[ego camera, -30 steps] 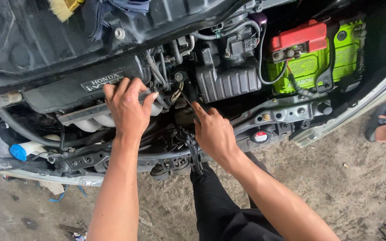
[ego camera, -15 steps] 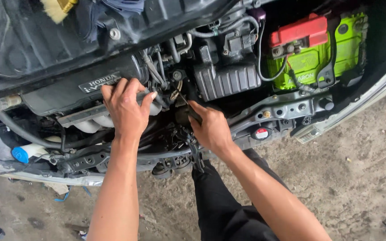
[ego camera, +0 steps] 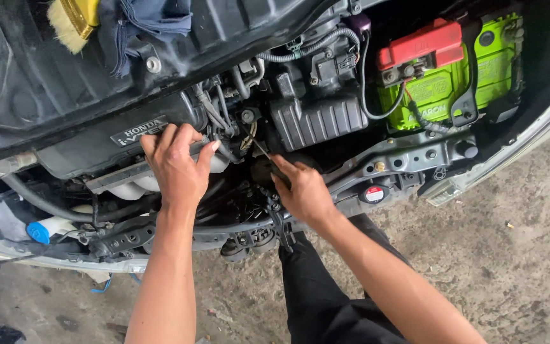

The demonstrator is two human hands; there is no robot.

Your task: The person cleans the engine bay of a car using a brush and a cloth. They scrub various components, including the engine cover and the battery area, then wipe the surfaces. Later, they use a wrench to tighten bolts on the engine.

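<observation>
Black engine cover (ego camera: pixel 90 143): left hand (ego camera: pixel 176 165) grips its near edge, fingers curled. Right hand (ego camera: pixel 303 191) pinches a thin screwdriver (ego camera: pixel 263 155), tip among the hoses (ego camera: pixel 221 111). Risk: a slipping tip could gouge wiring.

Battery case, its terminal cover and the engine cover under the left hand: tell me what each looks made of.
Battery case: bright green plastic, smooth, slightly glossy by its sheen.
Terminal cover: red moulded plastic, matte.
Engine cover under the left hand: probably dull grey plastic or cast metal; dusty, too uniform to tell.
</observation>
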